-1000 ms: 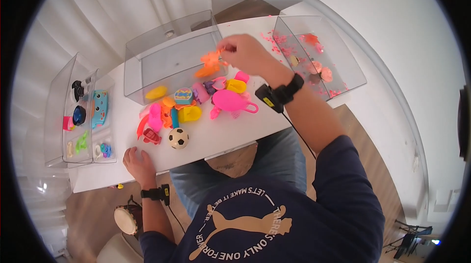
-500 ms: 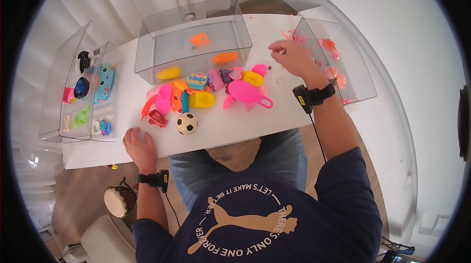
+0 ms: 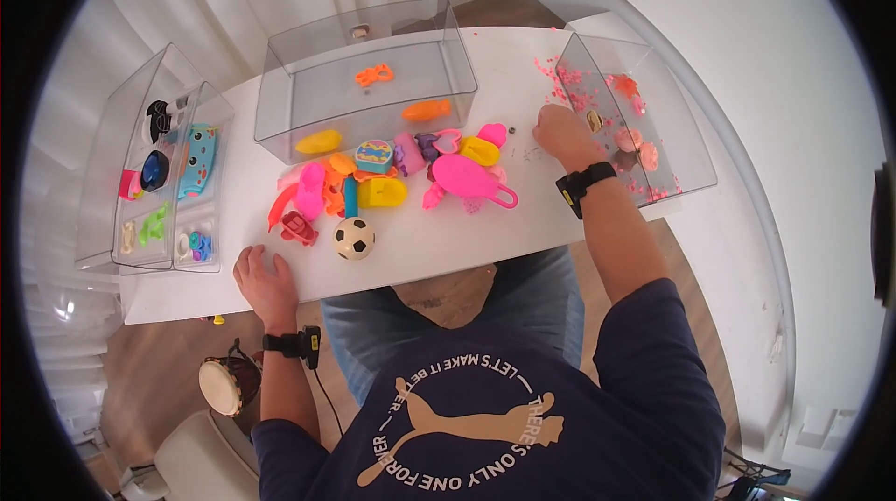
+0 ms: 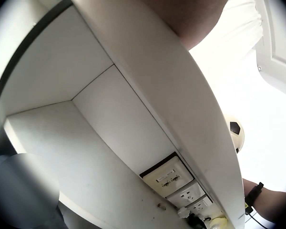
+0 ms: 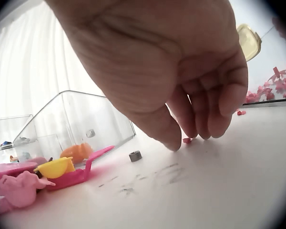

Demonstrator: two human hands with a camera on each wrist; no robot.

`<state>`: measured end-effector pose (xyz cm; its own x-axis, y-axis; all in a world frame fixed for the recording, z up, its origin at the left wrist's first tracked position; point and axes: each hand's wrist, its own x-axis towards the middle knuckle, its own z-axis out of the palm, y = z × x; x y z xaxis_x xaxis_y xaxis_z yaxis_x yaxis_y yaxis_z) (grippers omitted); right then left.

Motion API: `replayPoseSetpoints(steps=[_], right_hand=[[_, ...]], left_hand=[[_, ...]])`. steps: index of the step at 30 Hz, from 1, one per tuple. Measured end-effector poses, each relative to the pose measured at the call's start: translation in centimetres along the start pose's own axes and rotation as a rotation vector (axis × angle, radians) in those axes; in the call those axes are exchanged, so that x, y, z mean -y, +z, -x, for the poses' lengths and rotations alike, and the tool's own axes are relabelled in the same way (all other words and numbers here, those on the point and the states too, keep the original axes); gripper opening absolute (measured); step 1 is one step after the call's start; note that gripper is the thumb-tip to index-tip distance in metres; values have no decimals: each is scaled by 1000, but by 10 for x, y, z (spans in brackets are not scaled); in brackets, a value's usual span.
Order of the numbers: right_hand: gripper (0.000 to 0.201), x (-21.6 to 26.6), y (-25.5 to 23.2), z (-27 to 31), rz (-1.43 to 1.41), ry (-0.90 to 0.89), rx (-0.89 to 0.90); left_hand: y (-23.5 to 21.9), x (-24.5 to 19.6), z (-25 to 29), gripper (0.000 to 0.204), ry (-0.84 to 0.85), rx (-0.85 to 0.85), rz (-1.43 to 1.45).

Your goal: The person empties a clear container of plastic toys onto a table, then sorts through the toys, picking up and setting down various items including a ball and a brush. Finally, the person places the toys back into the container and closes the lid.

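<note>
My right hand (image 3: 567, 139) is low over the white table (image 3: 448, 235), left of the right-hand clear bin (image 3: 689, 141). In the right wrist view its bent fingers and thumb point down around a tiny red piece (image 5: 187, 140) on the tabletop, with a narrow gap before the thumb. Beside it lies a small grey ring-like piece (image 5: 135, 156). My left hand (image 3: 269, 284) rests loosely at the table's front edge, near a red toy car (image 3: 299, 228) and a small soccer ball (image 3: 355, 239), holding nothing. An orange openwork toy (image 3: 374, 75) lies in the middle clear bin (image 3: 280, 99).
Mid-table is a pile of toys, with a pink pan-like toy (image 3: 467, 178), yellow scoop (image 3: 383, 193) and yellow toy (image 3: 318, 141). Pink flakes (image 3: 557, 81) lie around the right-hand bin. At left, a clear organizer (image 3: 173, 263) holds a blue toy (image 3: 198, 160).
The orange openwork toy left my right hand and now lies in the middle bin. That hand moved right and down to the tabletop. My left hand stayed at the front edge.
</note>
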<state>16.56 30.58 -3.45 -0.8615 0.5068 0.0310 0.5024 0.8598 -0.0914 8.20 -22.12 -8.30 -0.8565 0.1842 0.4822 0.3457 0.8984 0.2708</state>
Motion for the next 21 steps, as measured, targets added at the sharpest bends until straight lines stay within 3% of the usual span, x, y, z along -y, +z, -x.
replayPoseSetpoints(steps=[9, 12, 15, 21], right_hand=[[18, 3, 1, -17, 187, -74, -10], [17, 3, -15, -31, 129, -23, -63], [18, -19, -8, -72, 242, -39, -170], [20, -25, -37, -89, 237, 72, -15]], left_hand=[[1, 2, 0, 30, 1, 0, 12], [1, 2, 1, 31, 16, -16, 22], [1, 3, 1, 31, 20, -18, 37], [0, 2, 0, 31, 13, -12, 43]])
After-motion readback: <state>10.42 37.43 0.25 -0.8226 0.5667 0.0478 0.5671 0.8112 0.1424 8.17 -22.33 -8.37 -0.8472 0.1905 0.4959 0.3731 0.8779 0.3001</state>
